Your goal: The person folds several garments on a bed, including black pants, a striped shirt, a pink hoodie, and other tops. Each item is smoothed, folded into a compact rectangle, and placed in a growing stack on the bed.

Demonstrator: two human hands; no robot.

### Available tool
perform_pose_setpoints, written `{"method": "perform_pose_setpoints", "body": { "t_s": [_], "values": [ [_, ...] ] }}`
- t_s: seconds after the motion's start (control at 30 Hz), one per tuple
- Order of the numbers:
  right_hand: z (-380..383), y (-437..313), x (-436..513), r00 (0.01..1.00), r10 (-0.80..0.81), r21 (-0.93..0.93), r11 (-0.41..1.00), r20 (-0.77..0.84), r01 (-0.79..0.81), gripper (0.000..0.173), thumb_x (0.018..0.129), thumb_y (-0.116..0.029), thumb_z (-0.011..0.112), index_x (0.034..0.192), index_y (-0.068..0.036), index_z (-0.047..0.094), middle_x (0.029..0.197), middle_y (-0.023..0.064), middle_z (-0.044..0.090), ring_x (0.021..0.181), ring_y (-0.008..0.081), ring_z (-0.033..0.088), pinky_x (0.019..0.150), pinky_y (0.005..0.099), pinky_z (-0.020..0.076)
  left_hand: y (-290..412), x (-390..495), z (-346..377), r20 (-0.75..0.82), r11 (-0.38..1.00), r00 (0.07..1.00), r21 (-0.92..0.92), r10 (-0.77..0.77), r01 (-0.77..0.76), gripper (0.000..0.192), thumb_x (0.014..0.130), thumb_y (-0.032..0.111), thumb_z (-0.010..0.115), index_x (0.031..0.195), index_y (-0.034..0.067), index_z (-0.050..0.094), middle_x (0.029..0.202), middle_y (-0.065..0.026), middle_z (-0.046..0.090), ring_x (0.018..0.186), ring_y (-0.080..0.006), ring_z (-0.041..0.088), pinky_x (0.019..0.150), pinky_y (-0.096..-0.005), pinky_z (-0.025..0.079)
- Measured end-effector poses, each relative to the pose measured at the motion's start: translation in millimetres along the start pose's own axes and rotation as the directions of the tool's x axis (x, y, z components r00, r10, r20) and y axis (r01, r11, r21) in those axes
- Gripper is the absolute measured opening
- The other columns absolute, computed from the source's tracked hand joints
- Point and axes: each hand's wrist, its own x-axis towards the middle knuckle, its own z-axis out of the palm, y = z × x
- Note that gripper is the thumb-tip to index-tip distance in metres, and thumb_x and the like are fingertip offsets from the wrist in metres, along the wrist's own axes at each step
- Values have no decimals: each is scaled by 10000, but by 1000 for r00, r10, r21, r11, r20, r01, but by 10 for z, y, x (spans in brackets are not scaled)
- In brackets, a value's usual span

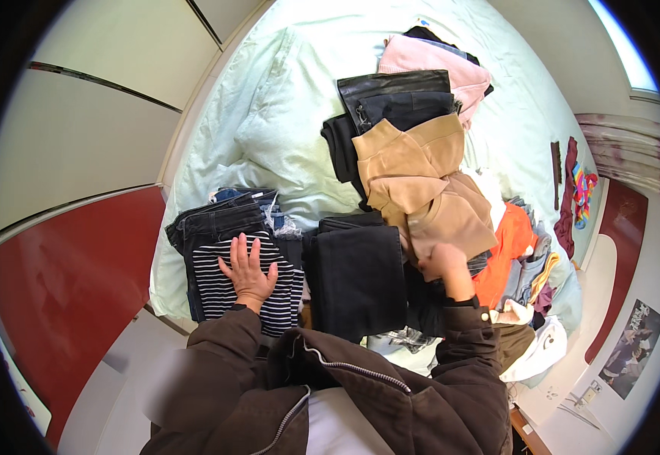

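Observation:
My left hand [248, 272] lies flat, fingers spread, on a black-and-white striped garment [216, 296]. That garment tops a pile with black jeans [222, 219] and frayed blue denim. My right hand [444, 263], slightly blurred, has its fingers curled at the lower edge of a tan sweatshirt [404, 153] and appears to grip it. The sweatshirt is spread loosely, with one part turned over. Between my hands sits a stack of folded black trousers [358, 278]. More dark cloth lies under my right wrist.
Beyond the sweatshirt lie folded dark trousers [398, 94] and a pink knit garment [435, 62]. To the right are an orange garment [512, 244] and several rolled clothes [535, 273]. Everything rests on a pale green bed cover [284, 108]. Cabinet panels [91, 131] stand left.

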Motion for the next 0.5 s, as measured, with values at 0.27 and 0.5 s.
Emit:
{"method": "perform_pose_setpoints", "body": {
  "t_s": [0.27, 0.5],
  "values": [
    [-1446, -702, 1260, 432, -278, -64, 892, -858, 448, 446, 791, -104, 599, 1225, -115, 497, 1190, 140, 547, 1100, 330, 524, 880, 424, 460, -1, 18, 2, 4, 1000, 1000, -7, 9, -9, 676, 781, 414, 567, 1367, 157, 349, 1473, -133, 251, 1368, -318, 213, 1012, -661, 100],
    [-1933, -1206, 2117, 730, -216, -119, 976, -649, 183, 406, 802, -74, 533, 1198, -135, 471, 1269, 83, 506, 1217, 273, 462, 1010, 624, 272, -57, -8, 31, 43, 1000, 999, -15, 6, -6, 677, 774, 396, 569, 1362, 142, 349, 1471, -149, 250, 1370, -332, 202, 1017, -651, 87]
  ]
}}
